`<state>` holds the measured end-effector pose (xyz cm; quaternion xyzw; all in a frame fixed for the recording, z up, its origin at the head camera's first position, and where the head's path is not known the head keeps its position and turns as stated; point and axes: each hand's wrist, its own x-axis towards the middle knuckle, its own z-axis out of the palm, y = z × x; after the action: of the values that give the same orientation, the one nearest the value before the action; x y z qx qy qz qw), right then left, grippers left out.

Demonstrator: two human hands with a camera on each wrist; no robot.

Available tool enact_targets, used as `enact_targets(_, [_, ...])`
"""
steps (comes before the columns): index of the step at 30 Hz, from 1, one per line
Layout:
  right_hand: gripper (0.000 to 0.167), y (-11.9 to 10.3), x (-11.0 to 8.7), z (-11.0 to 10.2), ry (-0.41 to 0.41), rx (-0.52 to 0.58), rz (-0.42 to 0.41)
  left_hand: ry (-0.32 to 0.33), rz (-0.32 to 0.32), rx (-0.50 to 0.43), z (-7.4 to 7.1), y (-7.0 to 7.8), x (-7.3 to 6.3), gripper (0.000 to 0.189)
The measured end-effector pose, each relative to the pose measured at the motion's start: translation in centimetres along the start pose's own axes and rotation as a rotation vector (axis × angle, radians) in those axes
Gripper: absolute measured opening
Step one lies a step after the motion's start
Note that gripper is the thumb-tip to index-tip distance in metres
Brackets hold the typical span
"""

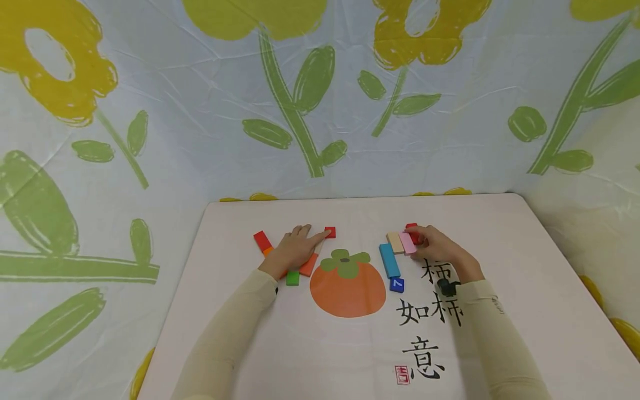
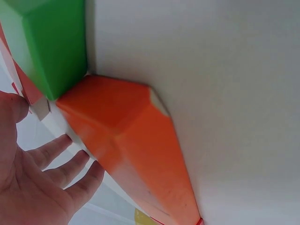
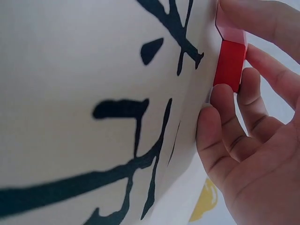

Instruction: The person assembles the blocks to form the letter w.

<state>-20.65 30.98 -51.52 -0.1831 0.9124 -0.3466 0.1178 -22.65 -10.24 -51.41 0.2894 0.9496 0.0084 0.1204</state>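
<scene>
My left hand (image 1: 295, 251) reaches palm down over the blocks on the left, one extended digit touching a small red square block (image 1: 331, 228). Its fingers are loosely extended in the left wrist view, beside an orange block (image 2: 150, 154) and a green block (image 2: 56, 47). On the right side, my right hand (image 1: 440, 245) holds a red block (image 3: 229, 65) between its fingers. That block lies against a pink block (image 1: 407, 243). Left of the pink one are a beige block (image 1: 395, 243), a long blue block (image 1: 389, 261) and a dark blue block marked 7 (image 1: 397, 285).
The pale table mat (image 1: 320, 361) bears a printed persimmon (image 1: 347, 294) between the two block groups and black characters (image 1: 425, 358) at the right. Another red block (image 1: 261, 240) lies at the far left. A flowered cloth (image 1: 200, 111) hangs behind the table.
</scene>
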Motion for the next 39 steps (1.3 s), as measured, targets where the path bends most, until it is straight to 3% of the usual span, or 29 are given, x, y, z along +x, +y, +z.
enact_targets(31, [0.064,-1.3,-0.1,-0.9,0.007,-0.009,0.063,-0.006,0.001,-0.019,-0.3,0.0,0.0,0.059])
enact_targets(39, [0.059,-1.8,0.6,-0.4,0.012,0.001,0.02,-0.017,-0.009,-0.025,-0.2,0.0,0.1,0.059])
